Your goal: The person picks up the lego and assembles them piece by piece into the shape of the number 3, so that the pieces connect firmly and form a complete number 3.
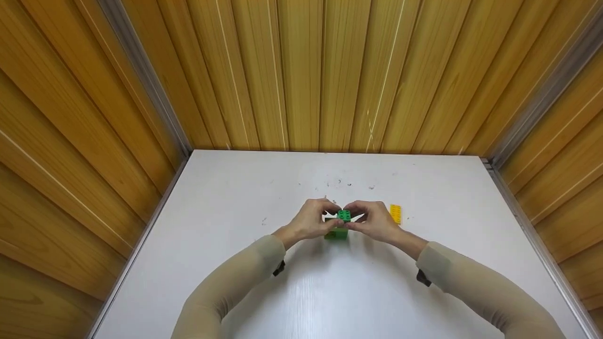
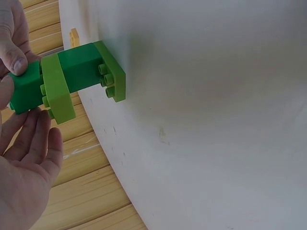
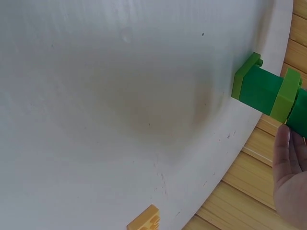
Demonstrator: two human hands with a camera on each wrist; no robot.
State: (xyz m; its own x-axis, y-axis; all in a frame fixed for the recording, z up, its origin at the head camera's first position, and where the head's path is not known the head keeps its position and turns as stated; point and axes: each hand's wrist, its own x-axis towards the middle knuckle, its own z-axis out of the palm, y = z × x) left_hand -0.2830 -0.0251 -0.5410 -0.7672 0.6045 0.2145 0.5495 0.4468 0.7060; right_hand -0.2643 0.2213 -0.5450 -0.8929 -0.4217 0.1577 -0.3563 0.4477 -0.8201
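A block stack stands upright on the white table: a light green plate [image 2: 116,79], a dark green block [image 2: 79,67], a second light green plate [image 2: 58,88] and another dark green block [image 1: 344,215] on top. My left hand [image 1: 313,219] pinches the top block from the left, thumb at the near side and fingers on the far side. From the right, my right hand [image 1: 374,219] holds the same block between thumb and fingers. That block sits slightly askew over the plate beneath it. The right wrist view cuts off its outer part.
A yellow studded plate [image 1: 395,214] lies on the table [image 1: 226,188] just right of my right hand. Wood-patterned panels [image 1: 301,75] enclose the back and both sides, with grey metal strips [image 1: 146,70] at the corners.
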